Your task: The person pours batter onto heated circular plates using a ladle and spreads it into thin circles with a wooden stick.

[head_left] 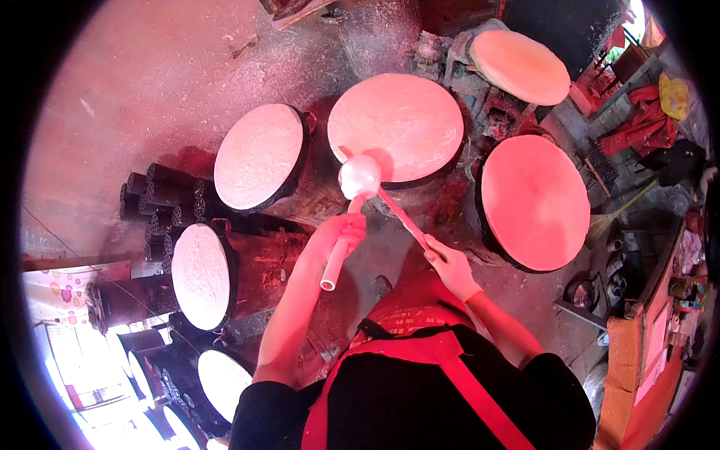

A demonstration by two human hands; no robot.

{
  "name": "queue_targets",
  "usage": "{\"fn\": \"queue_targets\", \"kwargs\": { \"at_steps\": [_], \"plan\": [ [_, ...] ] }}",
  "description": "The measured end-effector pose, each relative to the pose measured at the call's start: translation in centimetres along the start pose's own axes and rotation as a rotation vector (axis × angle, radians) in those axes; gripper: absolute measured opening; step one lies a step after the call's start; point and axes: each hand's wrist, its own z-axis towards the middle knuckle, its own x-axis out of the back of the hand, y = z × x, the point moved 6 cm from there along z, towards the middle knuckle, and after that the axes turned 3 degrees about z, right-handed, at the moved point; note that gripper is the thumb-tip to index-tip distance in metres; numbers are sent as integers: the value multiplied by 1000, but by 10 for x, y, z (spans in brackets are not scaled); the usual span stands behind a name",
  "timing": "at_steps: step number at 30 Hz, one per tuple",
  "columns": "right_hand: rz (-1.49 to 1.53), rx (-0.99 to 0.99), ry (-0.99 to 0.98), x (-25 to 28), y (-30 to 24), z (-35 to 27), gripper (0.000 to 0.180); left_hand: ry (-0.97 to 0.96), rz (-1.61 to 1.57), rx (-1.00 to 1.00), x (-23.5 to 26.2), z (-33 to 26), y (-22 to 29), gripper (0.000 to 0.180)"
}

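A ladle (358,177) with a rounded metal bowl and a pale tubular handle is held just above centre frame, its bowl poised at the lower left edge of a large round griddle (396,126) coated with a thin pale layer of batter. The handle slants down toward lower centre and is gripped by the left hand (337,234), whose fingers (352,223) are wrapped closed around the tube; its open end juts out below the fist. A thin flat stick (401,216) runs diagonally from beside the ladle bowl down to the right hand (450,268), where it is pinched between closed fingers – how tightly cannot be told.

Around this centre griddle, other round griddles are arranged in an arc. One (259,156) lies to the left, tilted and coated pale; another (534,201) sits at the right, smooth and pinkish; a third (520,66) is seen at the upper right. Further discs (201,276) follow down the left side toward the lower left of the frame, each set on a dark stove body. Between them, at mid left, a stack of dark cylindrical briquettes (161,196) with holes is piled.

At the bottom of the frame a black top and red apron straps (450,367) are seen – the person's own. A red cloth (637,124) and a yellow item (673,96) lie at the upper right.
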Motion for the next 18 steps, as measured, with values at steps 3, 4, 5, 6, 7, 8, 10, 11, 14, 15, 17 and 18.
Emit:
{"fn": "queue_targets", "kwargs": {
  "at_steps": [3, 4, 5, 6, 7, 8, 10, 11, 14, 15, 17, 18],
  "plan": [
    [-203, -68, 143, 44, -23, -4, 37, 140, 63, -142, 13, -24, -17, 13],
    [-310, -132, 174, 64, -39, -1, 36, 187, 124, -171, 22, -31, -22, 13],
    [-409, -92, 222, 81, -47, 2, 34, 230, 188, -193, 30, -36, -27, 13],
    [-507, -53, 274, 98, -52, 4, 33, 271, 256, -214, 34, -39, -29, 13],
    [-656, 127, 366, 109, -54, 6, 32, 259, 207, -237, 33, -41, -31, 13],
    [-770, 91, 323, 112, -49, 8, 32, 253, 154, -256, 34, -43, -36, 13],
    [-996, 17, 231, 118, -40, 12, 31, 181, 2, -251, 36, -42, -44, 12],
    [-1021, 31, 217, 119, -39, 12, 33, 120, -102, -234, 38, -42, -48, 11],
    [-975, 17, 187, 136, -51, -5, 40, 111, -262, -219, 42, -47, -61, 7],
    [-932, -18, 168, 142, -52, -12, 43, 137, -293, -224, 42, -49, -65, 6],
    [-841, -87, 127, 151, -49, -24, 49, 77, -350, -206, 40, -53, -73, 7],
    [-670, -7, 238, 152, -40, -20, 50, 49, -378, -200, 39, -55, -76, 9]
  ]
}}
